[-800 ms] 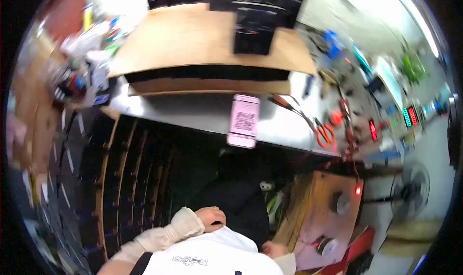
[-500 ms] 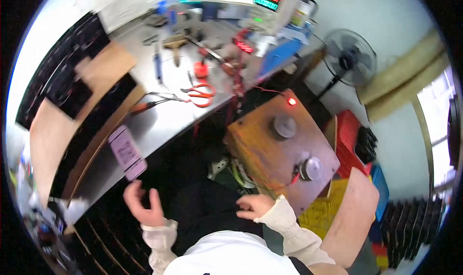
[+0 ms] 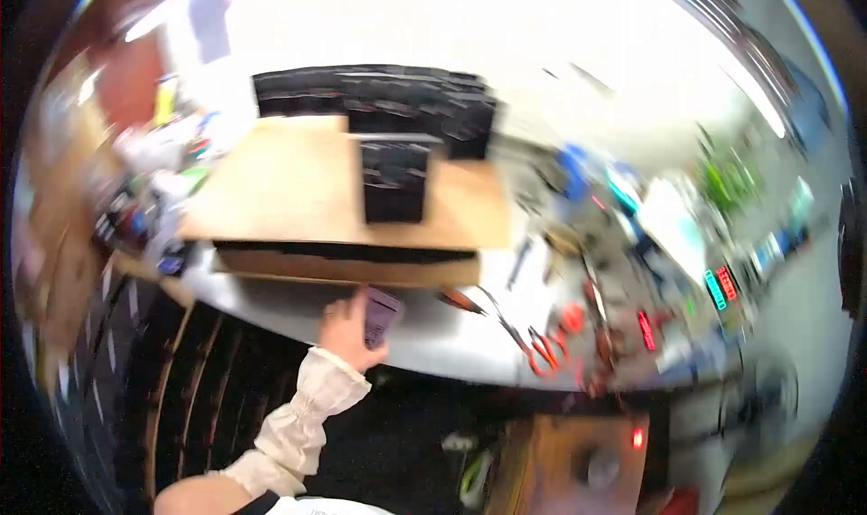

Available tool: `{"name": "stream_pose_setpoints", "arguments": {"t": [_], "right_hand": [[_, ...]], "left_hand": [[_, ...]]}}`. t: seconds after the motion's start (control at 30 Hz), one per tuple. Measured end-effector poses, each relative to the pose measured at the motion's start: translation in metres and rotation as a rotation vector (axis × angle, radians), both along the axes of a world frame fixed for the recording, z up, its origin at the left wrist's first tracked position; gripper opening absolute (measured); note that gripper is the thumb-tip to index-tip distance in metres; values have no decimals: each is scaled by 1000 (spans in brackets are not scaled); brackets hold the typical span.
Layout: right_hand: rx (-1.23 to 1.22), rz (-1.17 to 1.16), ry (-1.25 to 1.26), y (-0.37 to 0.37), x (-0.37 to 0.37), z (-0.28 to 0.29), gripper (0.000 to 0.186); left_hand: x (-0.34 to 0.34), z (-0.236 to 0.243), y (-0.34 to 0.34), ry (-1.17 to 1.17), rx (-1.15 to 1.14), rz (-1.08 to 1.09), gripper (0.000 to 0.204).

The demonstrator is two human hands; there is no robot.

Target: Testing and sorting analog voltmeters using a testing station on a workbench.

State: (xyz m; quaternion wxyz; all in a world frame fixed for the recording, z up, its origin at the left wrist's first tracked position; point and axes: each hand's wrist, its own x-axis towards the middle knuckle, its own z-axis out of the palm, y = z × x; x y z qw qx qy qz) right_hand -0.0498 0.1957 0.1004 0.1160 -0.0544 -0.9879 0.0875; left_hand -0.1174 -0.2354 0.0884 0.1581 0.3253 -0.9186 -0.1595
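My left hand (image 3: 348, 330) reaches up from the lower left in a cream sleeve and closes around a pink phone (image 3: 381, 316). The phone lies at the front edge of a grey workbench (image 3: 433, 343), just under a stack of wooden boards (image 3: 298, 190). My fingers wrap the phone's left side. The picture is blurred, so the grip is hard to see in detail. My right hand is out of view.
A black box (image 3: 395, 185) stands on the boards, with black trays (image 3: 379, 91) behind. Red-handled pliers (image 3: 545, 351) and cluttered tools lie on the bench's right. Lit displays (image 3: 720, 287) sit far right. A wooden box with a red light (image 3: 578, 461) and black slats (image 3: 181, 380) are below.
The view has swung sharply. My left hand has gone from open beside the pink phone to gripping it on the bench edge. My right hand has left the view.
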Motion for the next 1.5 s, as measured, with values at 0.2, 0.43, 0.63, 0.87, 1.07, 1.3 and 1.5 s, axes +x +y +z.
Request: {"name": "stream_pose_setpoints", "arguments": {"t": [0.2, 0.43, 0.63, 0.87, 1.07, 1.3, 1.5], "right_hand": [[-459, 299, 131, 61, -97, -127, 41], [-902, 317, -3, 11, -109, -128, 22], [-1271, 554, -251, -135, -107, -65, 18], [-774, 886, -37, -184, -90, -20, 22], [-931, 689, -186, -151, -72, -54, 15], [-732, 713, -149, -153, -77, -24, 24], [-924, 740, -192, -184, -100, -6, 20]], "left_hand": [[71, 16, -102, -206, 92, -5, 95], [79, 66, -67, 447, -430, -40, 28], [-30, 181, -45, 674, -581, -245, 75], [-56, 150, -52, 614, -799, -160, 40], [-42, 98, -31, 686, -745, -294, 24], [-76, 122, -94, 915, -181, -377, 93], [-79, 117, -118, 582, 342, -716, 105]]}}
